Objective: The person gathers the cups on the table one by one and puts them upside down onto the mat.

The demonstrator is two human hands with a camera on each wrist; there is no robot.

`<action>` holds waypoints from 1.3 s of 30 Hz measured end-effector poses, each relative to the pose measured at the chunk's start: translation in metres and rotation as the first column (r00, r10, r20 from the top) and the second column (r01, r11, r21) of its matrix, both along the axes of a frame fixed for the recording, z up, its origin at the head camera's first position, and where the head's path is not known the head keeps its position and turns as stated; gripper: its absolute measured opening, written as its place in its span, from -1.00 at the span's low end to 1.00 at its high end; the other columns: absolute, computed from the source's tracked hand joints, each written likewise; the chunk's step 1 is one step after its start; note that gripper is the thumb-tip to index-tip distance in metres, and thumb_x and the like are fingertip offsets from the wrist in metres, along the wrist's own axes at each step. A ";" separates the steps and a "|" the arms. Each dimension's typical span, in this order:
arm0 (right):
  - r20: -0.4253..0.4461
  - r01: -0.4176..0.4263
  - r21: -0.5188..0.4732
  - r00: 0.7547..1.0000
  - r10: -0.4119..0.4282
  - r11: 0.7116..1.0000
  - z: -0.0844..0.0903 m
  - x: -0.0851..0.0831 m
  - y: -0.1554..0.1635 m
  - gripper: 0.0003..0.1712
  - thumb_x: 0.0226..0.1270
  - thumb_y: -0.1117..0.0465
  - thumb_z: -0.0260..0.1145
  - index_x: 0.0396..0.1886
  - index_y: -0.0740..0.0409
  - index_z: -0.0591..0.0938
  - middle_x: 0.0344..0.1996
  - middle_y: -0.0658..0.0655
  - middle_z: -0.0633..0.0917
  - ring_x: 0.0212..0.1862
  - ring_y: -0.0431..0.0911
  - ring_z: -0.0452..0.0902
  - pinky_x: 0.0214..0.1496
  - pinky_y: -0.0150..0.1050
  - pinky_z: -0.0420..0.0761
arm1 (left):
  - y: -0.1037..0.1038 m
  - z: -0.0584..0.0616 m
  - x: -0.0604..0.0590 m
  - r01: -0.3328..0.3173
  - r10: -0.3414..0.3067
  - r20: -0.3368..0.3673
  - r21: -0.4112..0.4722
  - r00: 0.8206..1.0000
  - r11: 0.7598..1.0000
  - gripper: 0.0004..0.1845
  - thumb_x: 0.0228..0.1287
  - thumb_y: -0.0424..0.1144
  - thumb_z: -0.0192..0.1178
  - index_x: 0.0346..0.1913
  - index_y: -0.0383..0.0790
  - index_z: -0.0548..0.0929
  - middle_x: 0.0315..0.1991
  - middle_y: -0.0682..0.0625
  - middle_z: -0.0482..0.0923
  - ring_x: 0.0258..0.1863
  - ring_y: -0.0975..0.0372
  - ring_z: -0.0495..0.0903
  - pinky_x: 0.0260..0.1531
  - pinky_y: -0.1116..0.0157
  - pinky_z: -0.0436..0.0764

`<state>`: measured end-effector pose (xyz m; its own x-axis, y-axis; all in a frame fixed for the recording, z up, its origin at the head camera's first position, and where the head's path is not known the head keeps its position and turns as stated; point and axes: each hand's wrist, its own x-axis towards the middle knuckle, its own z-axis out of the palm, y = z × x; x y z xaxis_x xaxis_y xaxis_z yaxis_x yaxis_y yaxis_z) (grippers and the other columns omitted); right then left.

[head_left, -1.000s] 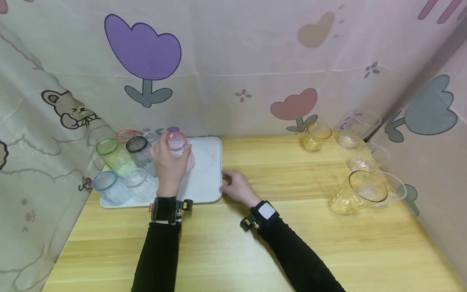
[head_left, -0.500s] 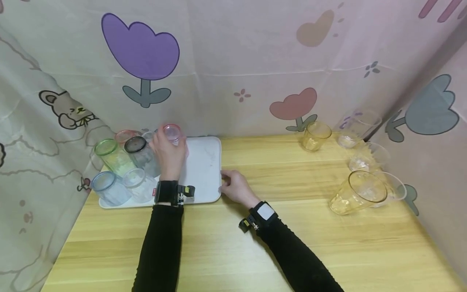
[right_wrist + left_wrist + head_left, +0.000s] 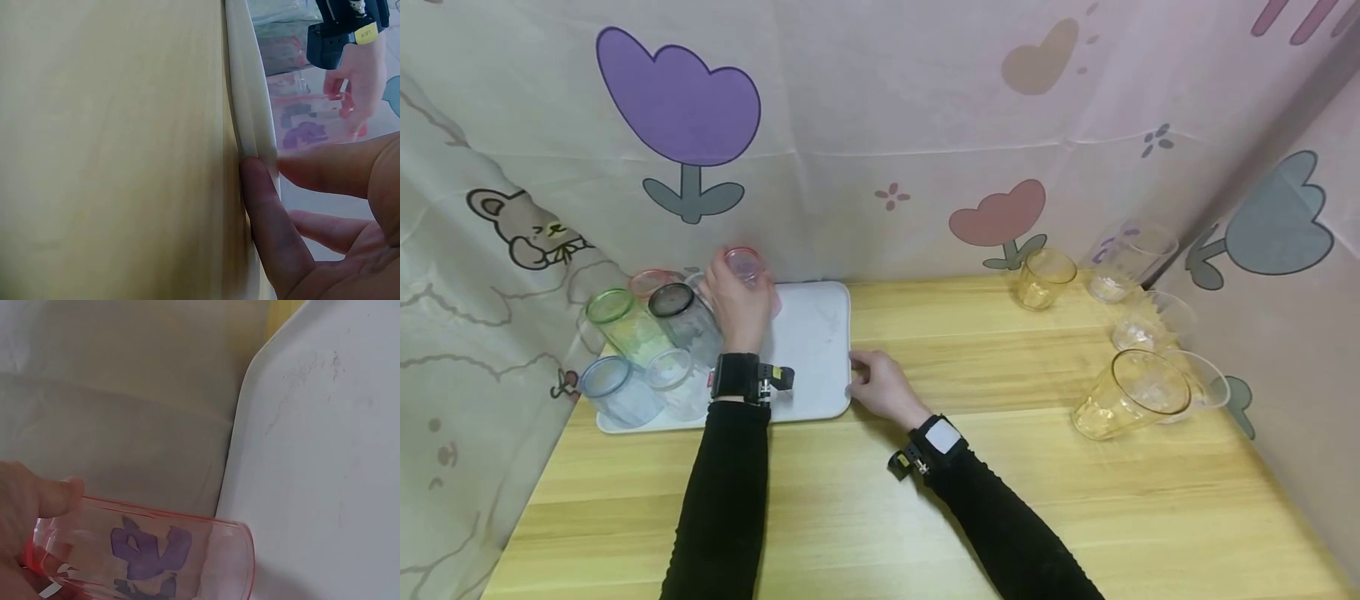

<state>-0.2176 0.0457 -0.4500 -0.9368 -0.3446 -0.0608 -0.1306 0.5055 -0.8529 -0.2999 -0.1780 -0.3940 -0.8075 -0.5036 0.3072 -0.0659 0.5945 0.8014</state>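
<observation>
My left hand (image 3: 742, 308) grips a clear pink-tinted glass (image 3: 144, 550) near its upper end, over the back of the white tray (image 3: 812, 350). In the left wrist view the glass's lower rim is close to the tray surface. My right hand (image 3: 886, 385) pinches the tray's right rim between thumb and fingers, as the right wrist view shows. Left of the left hand, on the tray, stand a green glass (image 3: 628, 329), a dark-rimmed glass (image 3: 681, 317), a blue glass (image 3: 621, 392), a clear glass (image 3: 677, 387) and a red-rimmed glass (image 3: 651, 282), partly hidden.
On the table's right side stand a small yellow glass (image 3: 1045, 279), a large yellow glass (image 3: 1127, 396), a tall clear glass (image 3: 1127, 258) and more clear glassware (image 3: 1142, 325). A patterned curtain (image 3: 850, 108) hangs directly behind the tray.
My left hand has moved toward the back of the tray and slightly left, carrying the pink-tinted glass. The right hand stays on the tray rim.
</observation>
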 end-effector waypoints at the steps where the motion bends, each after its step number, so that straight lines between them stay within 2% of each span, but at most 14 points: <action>1: 0.003 0.002 0.003 1.000 -0.002 1.000 0.000 0.000 0.000 -0.28 0.18 0.51 0.42 0.39 0.45 0.48 0.14 0.35 0.69 -0.23 -0.12 0.66 -0.18 -0.35 0.69 | -0.001 0.000 -0.001 -0.002 0.002 0.003 -0.001 1.000 1.000 -0.18 0.34 -0.24 0.37 0.56 -0.28 0.23 0.48 -0.26 0.30 0.42 -0.09 0.19 0.43 0.01 0.24; 10: 0.003 0.004 -0.004 1.000 -0.004 1.000 -0.001 0.000 0.000 -0.28 0.18 0.51 0.42 0.38 0.47 0.48 0.14 0.36 0.68 -0.22 -0.11 0.67 -0.18 -0.34 0.69 | -0.003 -0.001 -0.007 -0.023 0.024 0.020 -0.009 1.000 1.000 -0.15 0.37 -0.22 0.34 0.60 -0.28 0.17 0.50 -0.28 0.24 0.45 -0.12 0.16 0.48 0.02 0.20; 14: -0.002 0.003 -0.008 1.000 -0.003 1.000 0.000 0.001 0.000 -0.28 0.17 0.52 0.42 0.38 0.48 0.49 0.13 0.36 0.69 -0.24 -0.12 0.67 -0.21 -0.35 0.68 | -0.003 0.001 -0.005 -0.012 0.012 0.061 -0.005 0.998 1.000 -0.14 0.40 -0.20 0.31 0.63 -0.26 0.12 0.51 -0.30 0.20 0.46 -0.13 0.11 0.49 0.00 0.18; 18: -0.007 0.004 -0.005 1.000 -0.004 1.000 0.000 0.001 0.000 -0.29 0.17 0.51 0.43 0.37 0.47 0.49 0.12 0.37 0.69 -0.25 -0.13 0.66 -0.22 -0.36 0.67 | -0.004 -0.001 -0.007 0.007 -0.008 0.067 0.012 0.998 1.000 -0.15 0.41 -0.22 0.30 0.63 -0.26 0.11 0.52 -0.28 0.17 0.50 -0.10 0.10 0.53 0.04 0.16; 24: -0.020 0.001 -0.005 1.000 -0.001 1.000 0.000 0.001 -0.001 -0.29 0.17 0.51 0.42 0.37 0.48 0.49 0.13 0.38 0.68 -0.26 -0.15 0.64 -0.22 -0.36 0.67 | -0.005 -0.005 -0.013 0.016 -0.017 0.020 0.028 1.000 0.999 -0.18 0.42 -0.25 0.28 0.62 -0.29 0.12 0.53 -0.27 0.14 0.53 -0.07 0.09 0.56 0.09 0.15; 30: -0.016 -0.003 -0.006 1.000 0.003 1.000 0.001 0.002 -0.001 -0.30 0.19 0.51 0.42 0.37 0.47 0.49 0.14 0.36 0.68 -0.26 -0.16 0.64 -0.22 -0.37 0.66 | -0.005 -0.007 -0.013 0.002 -0.001 -0.028 0.037 1.000 0.999 -0.20 0.44 -0.27 0.26 0.60 -0.32 0.12 0.55 -0.26 0.08 0.57 -0.04 0.10 0.57 0.16 0.14; 36: -0.033 -0.012 0.007 0.999 0.012 1.000 -0.001 0.002 0.000 -0.30 0.18 0.50 0.43 0.36 0.47 0.50 0.11 0.36 0.69 -0.29 -0.17 0.60 -0.23 -0.37 0.64 | 0.000 -0.006 -0.008 0.006 -0.005 -0.061 0.021 0.998 1.000 -0.16 0.45 -0.27 0.27 0.63 -0.33 0.06 0.61 -0.22 -0.03 0.61 0.02 0.02 0.58 0.21 0.08; 39: -0.037 -0.010 0.010 0.999 0.011 1.000 0.000 0.001 0.001 -0.30 0.17 0.51 0.43 0.36 0.47 0.50 0.11 0.37 0.69 -0.30 -0.16 0.61 -0.24 -0.37 0.64 | 0.008 -0.003 -0.002 0.007 -0.007 -0.102 -0.005 0.995 1.000 -0.16 0.46 -0.24 0.28 0.63 -0.30 0.07 0.63 -0.19 -0.05 0.62 0.06 -0.01 0.58 0.22 0.10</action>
<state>-0.2162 0.0462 -0.4504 -0.9348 -0.3540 -0.0296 -0.1672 0.5119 -0.8426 -0.3021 -0.1698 -0.3971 -0.7755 -0.4963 0.3901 0.0203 0.5980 0.8012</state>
